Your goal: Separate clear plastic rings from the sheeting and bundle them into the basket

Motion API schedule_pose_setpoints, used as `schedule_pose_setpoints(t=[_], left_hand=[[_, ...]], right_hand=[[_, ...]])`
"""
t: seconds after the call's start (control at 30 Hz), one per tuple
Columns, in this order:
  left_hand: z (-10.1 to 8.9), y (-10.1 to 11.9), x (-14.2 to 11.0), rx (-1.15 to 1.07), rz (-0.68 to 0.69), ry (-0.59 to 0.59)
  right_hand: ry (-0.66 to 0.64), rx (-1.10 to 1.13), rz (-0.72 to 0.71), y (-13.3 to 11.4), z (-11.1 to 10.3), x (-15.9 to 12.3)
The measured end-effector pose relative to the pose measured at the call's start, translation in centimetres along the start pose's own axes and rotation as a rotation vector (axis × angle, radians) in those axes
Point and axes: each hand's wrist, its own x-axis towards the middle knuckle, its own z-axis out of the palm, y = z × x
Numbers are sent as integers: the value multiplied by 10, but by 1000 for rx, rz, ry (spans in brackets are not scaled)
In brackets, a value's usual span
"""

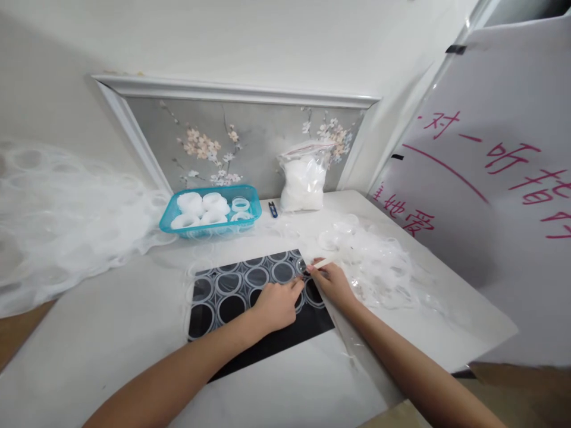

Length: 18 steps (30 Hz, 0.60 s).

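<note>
A clear plastic sheet patterned with pale rings (229,282) lies over a black mat (279,351) on the white table. My left hand (276,306) rests on the sheet's right part with its fingers bent together and fingertips pressed down at a ring. Just to its right, my right hand (333,285) pinches a thin whitish strip (322,263) at the mat's upper right edge. The fingertips of both hands are close together. What lies directly under them is too small to make out.
Behind the mat stand a blue plastic tray (212,230) with white rings, small blue thread snips (273,209) and a clear zip bag (304,181) of white contents. Ring-patterned clear sheets lie heaped at right (379,261) and left (75,220). A written-on whiteboard (482,255) borders the right.
</note>
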Motion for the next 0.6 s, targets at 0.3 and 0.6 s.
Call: schedule_pose_setpoints(t=[0.3, 0.6], left_hand=[[-8, -3, 4, -54, 34, -28], [-19, -7, -29, -138, 20, -59]], right_hand=[[-12, -453, -375, 1, -6, -3], [131, -175, -132, -15, 1, 30]])
